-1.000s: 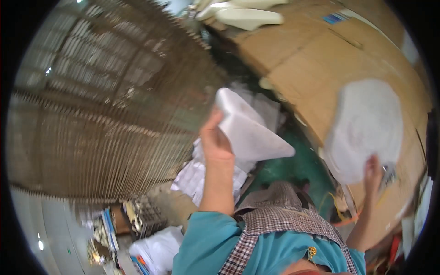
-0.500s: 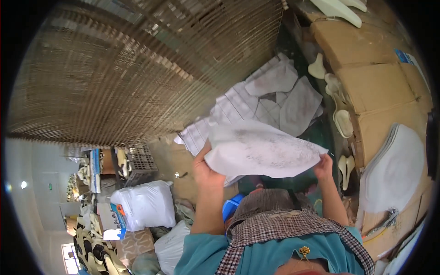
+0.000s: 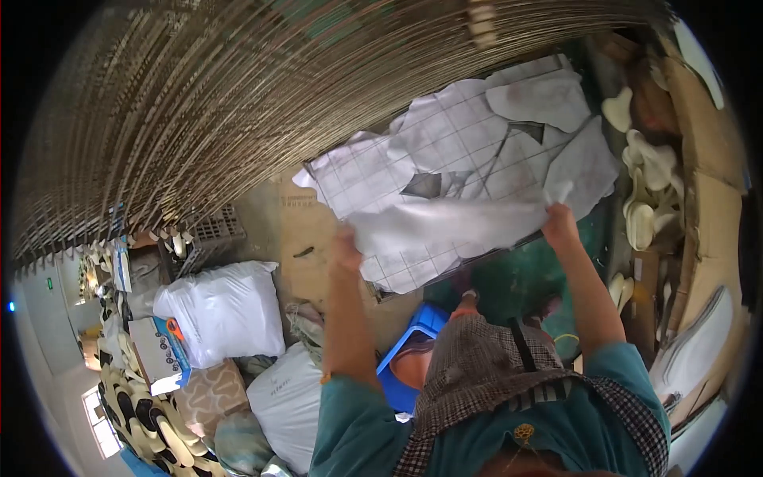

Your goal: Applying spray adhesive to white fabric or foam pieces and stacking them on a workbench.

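A limp white cut sheet is stretched between my two hands, blurred by motion. My left hand grips its left end. My right hand pinches the right end, with the thumb near the edge. Under and beyond it lies a wire grid rack with several white pieces spread over it, some overlapping. Whether the held sheet touches those pieces I cannot tell.
A tall stack of wire racks rises beyond and to the left. Bicycle saddle shells and cardboard boxes stand at the right, with a pile of white sheets. A blue tub, white sacks and a crate are nearer left.
Both hands have reached away from my body, carrying the white sheet out over the rack. It was held up close to me before and is now lower and stretched sideways. My view has shifted too.
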Available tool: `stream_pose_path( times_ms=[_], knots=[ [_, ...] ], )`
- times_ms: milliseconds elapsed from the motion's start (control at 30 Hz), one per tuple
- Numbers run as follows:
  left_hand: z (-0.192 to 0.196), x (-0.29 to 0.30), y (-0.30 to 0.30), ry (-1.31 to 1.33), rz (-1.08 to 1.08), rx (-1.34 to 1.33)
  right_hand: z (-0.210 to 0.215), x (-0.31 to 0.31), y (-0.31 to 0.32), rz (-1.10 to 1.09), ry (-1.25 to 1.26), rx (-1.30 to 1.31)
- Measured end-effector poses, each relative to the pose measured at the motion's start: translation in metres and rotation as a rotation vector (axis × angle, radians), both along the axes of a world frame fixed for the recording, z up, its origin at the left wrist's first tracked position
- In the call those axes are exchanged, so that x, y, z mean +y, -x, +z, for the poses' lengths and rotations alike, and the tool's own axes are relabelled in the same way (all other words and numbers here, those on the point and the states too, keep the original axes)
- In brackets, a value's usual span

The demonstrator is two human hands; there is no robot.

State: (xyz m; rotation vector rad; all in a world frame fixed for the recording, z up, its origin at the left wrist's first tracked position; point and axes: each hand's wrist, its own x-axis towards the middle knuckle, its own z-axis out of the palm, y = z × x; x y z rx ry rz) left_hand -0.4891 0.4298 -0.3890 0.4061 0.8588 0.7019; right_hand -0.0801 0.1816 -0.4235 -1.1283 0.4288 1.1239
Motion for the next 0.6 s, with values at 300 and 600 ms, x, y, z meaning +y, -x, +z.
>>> stream_pose_path(
  times_ms=[300, 600],
  knots=[
    [0.006, 0.109, 0.16, 0.017, 0.446, 0.906, -0.032, 0.152, 0.155, 0.518, -0.026, 0.098],
    [-0.058, -0.049, 0.008, 0.149, 0.087, 0.693, 0.036, -0.089, 0.021, 0.576, 0.243, -0.328]
  ],
)
